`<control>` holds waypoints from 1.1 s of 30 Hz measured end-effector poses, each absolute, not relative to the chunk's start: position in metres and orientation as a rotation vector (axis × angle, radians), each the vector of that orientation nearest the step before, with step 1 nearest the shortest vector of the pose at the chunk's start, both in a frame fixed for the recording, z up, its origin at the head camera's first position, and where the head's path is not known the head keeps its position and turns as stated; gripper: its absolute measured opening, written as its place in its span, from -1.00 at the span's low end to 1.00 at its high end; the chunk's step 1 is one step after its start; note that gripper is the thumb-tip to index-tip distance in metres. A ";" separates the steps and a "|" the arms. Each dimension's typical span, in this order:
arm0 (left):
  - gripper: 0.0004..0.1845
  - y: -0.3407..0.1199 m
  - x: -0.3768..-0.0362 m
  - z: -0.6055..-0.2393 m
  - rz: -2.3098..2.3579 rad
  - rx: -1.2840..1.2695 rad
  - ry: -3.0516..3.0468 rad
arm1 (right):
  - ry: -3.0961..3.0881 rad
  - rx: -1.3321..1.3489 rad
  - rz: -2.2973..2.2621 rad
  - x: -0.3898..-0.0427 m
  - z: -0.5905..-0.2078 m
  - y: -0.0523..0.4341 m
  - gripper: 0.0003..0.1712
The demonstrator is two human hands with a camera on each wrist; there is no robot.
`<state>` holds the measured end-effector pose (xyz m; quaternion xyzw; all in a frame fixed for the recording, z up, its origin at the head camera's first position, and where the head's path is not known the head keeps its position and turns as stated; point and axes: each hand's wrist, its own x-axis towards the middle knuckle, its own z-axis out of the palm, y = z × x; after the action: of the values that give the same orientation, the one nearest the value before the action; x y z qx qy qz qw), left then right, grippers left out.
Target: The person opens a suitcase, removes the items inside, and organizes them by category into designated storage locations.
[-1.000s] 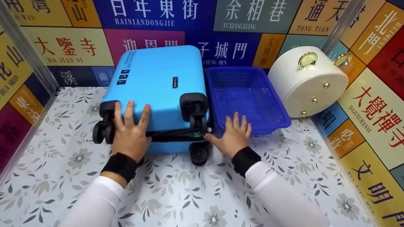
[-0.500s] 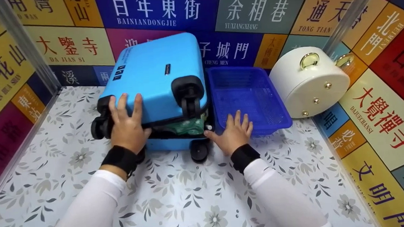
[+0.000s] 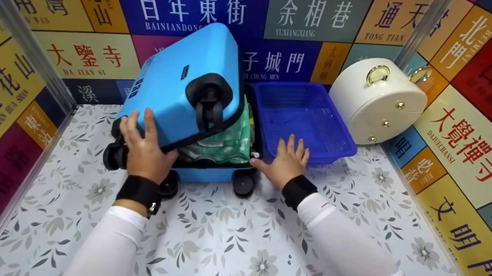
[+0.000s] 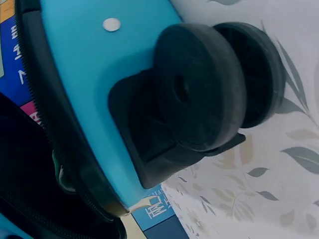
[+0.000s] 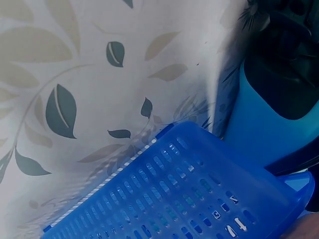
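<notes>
A small blue hard-shell suitcase [image 3: 183, 82] lies on the floral floor with its lid tilted up. Green patterned fabric [image 3: 225, 143] shows in the gap. My left hand [image 3: 144, 150] grips the lid's near left edge, fingers on top and thumb under it, beside a black wheel [image 4: 209, 84]. My right hand [image 3: 286, 163] lies flat against the near rim of a blue plastic basket [image 3: 344, 132], its thumb touching the suitcase's lower half. The right wrist view shows the basket's slotted wall [image 5: 189, 199] next to the suitcase shell [image 5: 259, 124].
A white round case [image 3: 376, 100] with gold rings leans against the right wall behind the basket. Colourful sign-covered walls [image 3: 462, 120] close in the back and both sides. The floral floor [image 3: 235, 241] stretches toward me.
The suitcase lid has swung up from nearly closed to well raised, lifted by my left hand, and the green fabric inside has come into sight. My right hand has stayed put.
</notes>
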<state>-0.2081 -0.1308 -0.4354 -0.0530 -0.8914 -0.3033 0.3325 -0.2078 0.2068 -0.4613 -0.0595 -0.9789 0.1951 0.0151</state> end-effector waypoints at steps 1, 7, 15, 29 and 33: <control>0.22 -0.132 -0.209 -0.435 -0.812 -0.132 -2.316 | -3.047 -0.184 0.606 -0.208 -0.461 0.207 0.43; 0.24 -0.141 -0.211 -0.430 -0.927 -0.069 -2.250 | -3.058 -0.185 0.609 -0.208 -0.461 0.209 0.44; 0.33 -0.153 -0.211 -0.423 -1.085 0.051 -2.232 | -3.065 -0.187 0.616 -0.209 -0.462 0.209 0.45; 0.33 -0.177 -0.213 -0.416 -1.310 0.235 -2.086 | -3.054 -0.194 0.608 -0.210 -0.465 0.209 0.43; 0.35 -0.184 -0.211 -0.417 -1.362 0.288 -2.072 | -3.038 -0.190 0.624 -0.211 -0.466 0.209 0.43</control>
<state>-0.2111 -0.1836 -0.4170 0.1096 -0.7871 -0.5176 0.3171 -0.2106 0.2093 -0.4657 -0.0611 -0.9776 0.2007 0.0174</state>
